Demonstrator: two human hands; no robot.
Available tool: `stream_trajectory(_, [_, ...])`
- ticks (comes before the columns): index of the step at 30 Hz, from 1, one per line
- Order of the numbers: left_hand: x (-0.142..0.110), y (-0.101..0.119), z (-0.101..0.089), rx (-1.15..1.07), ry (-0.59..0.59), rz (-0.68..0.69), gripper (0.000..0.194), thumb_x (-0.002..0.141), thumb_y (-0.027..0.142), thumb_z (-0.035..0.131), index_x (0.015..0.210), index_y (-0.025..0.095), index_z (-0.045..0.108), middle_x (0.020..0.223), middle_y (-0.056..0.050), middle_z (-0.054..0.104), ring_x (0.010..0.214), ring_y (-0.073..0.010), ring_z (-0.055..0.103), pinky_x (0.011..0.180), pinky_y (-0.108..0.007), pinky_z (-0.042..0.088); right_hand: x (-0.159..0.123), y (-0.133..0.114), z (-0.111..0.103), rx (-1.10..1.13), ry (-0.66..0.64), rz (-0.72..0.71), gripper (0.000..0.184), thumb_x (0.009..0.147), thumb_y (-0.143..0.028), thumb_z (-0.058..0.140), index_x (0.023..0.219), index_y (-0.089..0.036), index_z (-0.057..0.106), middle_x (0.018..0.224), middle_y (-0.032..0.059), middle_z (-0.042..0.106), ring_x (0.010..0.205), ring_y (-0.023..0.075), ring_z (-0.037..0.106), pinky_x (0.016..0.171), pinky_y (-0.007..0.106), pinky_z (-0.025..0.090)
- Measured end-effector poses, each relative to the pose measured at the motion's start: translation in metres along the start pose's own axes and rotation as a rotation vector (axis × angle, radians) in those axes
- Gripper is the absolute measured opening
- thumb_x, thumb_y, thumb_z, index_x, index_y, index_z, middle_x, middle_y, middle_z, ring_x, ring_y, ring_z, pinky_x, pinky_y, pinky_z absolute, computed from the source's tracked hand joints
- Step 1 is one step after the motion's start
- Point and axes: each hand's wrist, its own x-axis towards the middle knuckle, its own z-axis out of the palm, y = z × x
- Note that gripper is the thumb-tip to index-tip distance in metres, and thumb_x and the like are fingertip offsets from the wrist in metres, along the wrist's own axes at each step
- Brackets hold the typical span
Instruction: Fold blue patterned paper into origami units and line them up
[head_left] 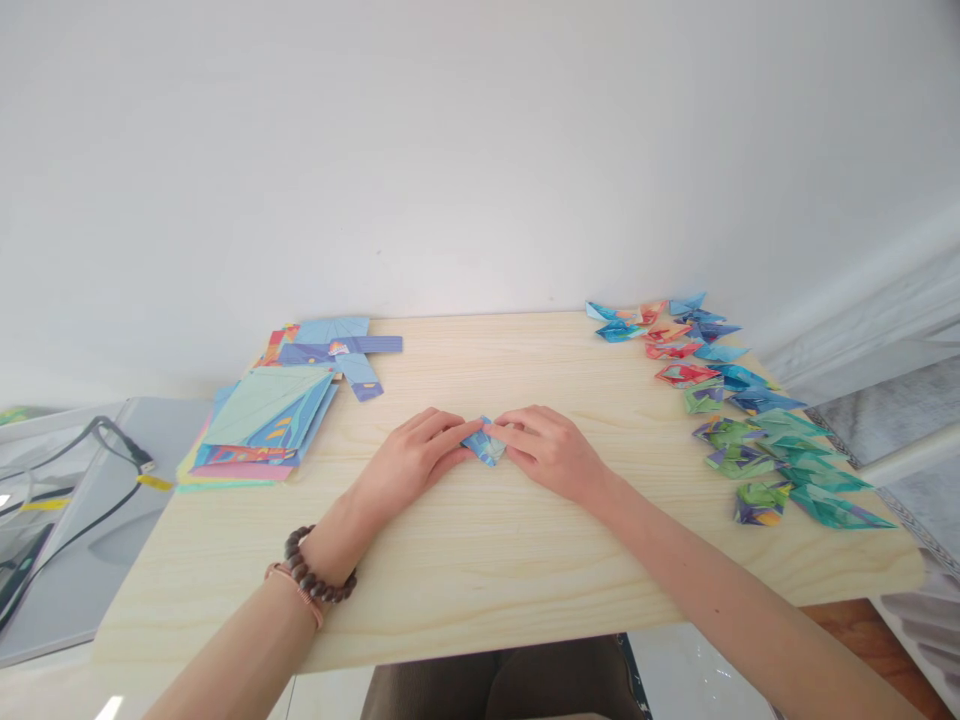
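A small blue folded paper [486, 446] with a pale pattern lies at the middle of the table, one point facing me. My left hand [420, 452] pinches its left edge between thumb and fingers. From the other side, my right hand [551, 452] holds the right edge, index finger on top and thumb against the side. Both hands rest low on the wood, and the fingertips hide parts of the paper's upper edges. Dark beads circle my left wrist.
A stack of coloured paper sheets [259, 420] sits at the left, with cut paper strips [364, 360] behind it. Several folded paper boats [739, 430] line the table's right side. A grey bin-like tray [112, 530] with cables stands left of the table [420, 600]. The wall [465, 160] rises behind.
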Motion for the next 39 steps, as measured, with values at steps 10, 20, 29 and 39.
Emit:
stream_trajectory(10, [-0.005,-0.013,-0.002,-0.022,0.036,0.061,0.034,0.088,0.019,0.053,0.121,0.025,0.055,0.107,-0.006,0.06,0.095,-0.0161,0.054,0.08,-0.031,0.048,-0.002,0.0,-0.002,-0.044,-0.032,-0.012,0.038,0.083,-0.012,0.05,0.117,-0.025,0.06,0.1,0.0056,0.061,0.09,0.0182,0.052,0.083,0.036,0.042])
stream_trajectory(20, [-0.002,-0.008,-0.001,-0.04,0.06,0.025,0.032,0.089,0.021,0.051,0.12,0.024,0.057,0.104,-0.008,0.059,0.09,-0.0162,0.054,0.078,-0.032,0.048,0.0,-0.003,-0.003,0.002,-0.07,0.006,0.042,0.083,-0.01,0.047,0.122,-0.023,0.056,0.099,0.0069,0.06,0.092,0.0184,0.052,0.084,0.036,0.042])
stream_trajectory(29, [-0.001,-0.009,-0.002,-0.063,0.049,0.009,0.03,0.088,0.023,0.052,0.117,0.024,0.06,0.106,-0.008,0.058,0.09,-0.0161,0.052,0.077,-0.032,0.049,0.002,-0.005,-0.006,0.016,-0.098,0.015,0.046,0.081,-0.01,0.047,0.124,-0.025,0.054,0.101,0.0072,0.058,0.093,0.0199,0.05,0.083,0.038,0.041])
stream_trajectory(39, [0.0,-0.005,0.005,0.103,0.096,-0.026,0.024,0.088,0.028,0.052,0.109,0.023,0.064,0.103,-0.009,0.055,0.088,-0.0167,0.051,0.072,-0.03,0.048,0.002,-0.006,-0.006,-0.02,-0.109,0.058,0.044,0.078,-0.011,0.05,0.119,-0.026,0.059,0.104,0.0075,0.057,0.095,0.0215,0.048,0.083,0.039,0.039])
